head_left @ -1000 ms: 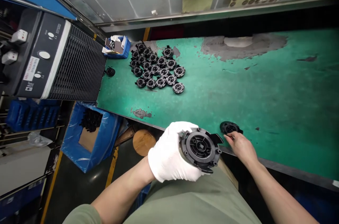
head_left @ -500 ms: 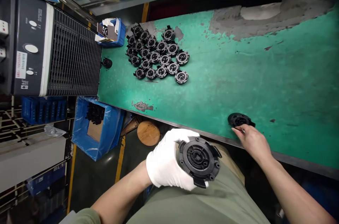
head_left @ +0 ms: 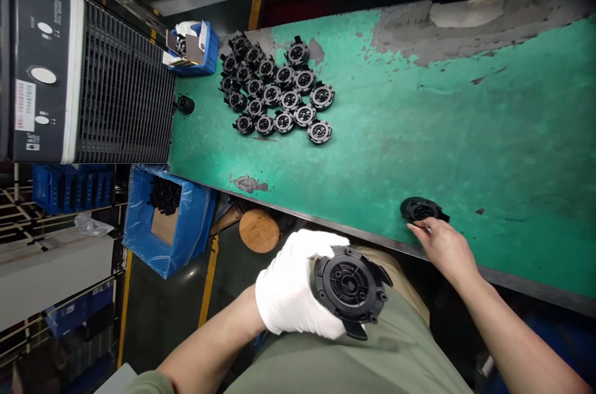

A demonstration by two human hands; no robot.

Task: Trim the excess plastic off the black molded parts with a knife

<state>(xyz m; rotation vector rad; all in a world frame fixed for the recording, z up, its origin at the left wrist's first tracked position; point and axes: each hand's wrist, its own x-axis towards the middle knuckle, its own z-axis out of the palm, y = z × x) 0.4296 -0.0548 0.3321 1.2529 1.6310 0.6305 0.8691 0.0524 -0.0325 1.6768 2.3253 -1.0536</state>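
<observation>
My left hand (head_left: 291,285), in a white glove, is closed around a round black plastic part (head_left: 350,284) with ribs, small holes and curved tabs on its rim. It is held over my lap, in front of the table edge, its ribbed face turned up. My bare right hand (head_left: 449,250) is at the near edge of the green table. Its thumb and index finger are pinched together at a second dark round part (head_left: 414,206) lying there. Whatever is between the fingertips is too small or hidden to make out.
Several similar black parts (head_left: 284,76) stand grouped on the green table (head_left: 395,127). A small blue bin (head_left: 212,49) and a slatted grey machine (head_left: 125,84) are at the left end. Below are a blue-lined crate (head_left: 193,220) with black pieces and a wooden stool (head_left: 259,231).
The part in my left hand has turned slightly and dropped a little. My right hand stays at the dark part. The view has shifted slightly.
</observation>
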